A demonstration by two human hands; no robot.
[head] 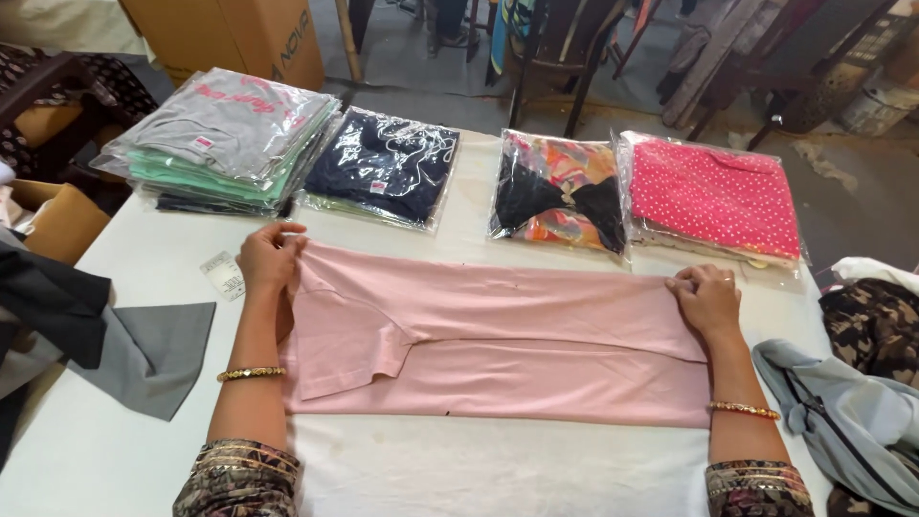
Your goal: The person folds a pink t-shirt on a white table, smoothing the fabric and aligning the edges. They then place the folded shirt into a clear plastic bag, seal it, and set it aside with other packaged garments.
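Pink garment (498, 345) lies folded into a long band across the middle of the table (402, 469), nearer the front edge than the back, one short sleeve turned in on its left part.

Left end of table: a grey cloth piece (153, 354) hangs over the left edge, touching dark fabric there. A small white tag (222, 276) lies just beside the left hand.

Left hand (270, 257): fingers closed together, pinching the garment's upper left corner. Gold bangle on the wrist.

Back edge, left to right:
- stack of bagged shirts (225, 144), grey on top, green below, at the back left corner
- bagged navy garment (383, 165), just beside the stack
- bagged floral garment with a black bow (560, 191), near the middle of the back edge
- bagged pink dotted garment (713, 196), touching the floral one, towards the back right corner

Right hand (706, 299): fingers curled shut on the garment's upper right corner, just in front of the pink dotted bag. Gold bangle on this wrist too.

Right edge: a pale grey-blue garment (833, 412) lies draped over it, with a camouflage-print cloth (876, 325) behind.
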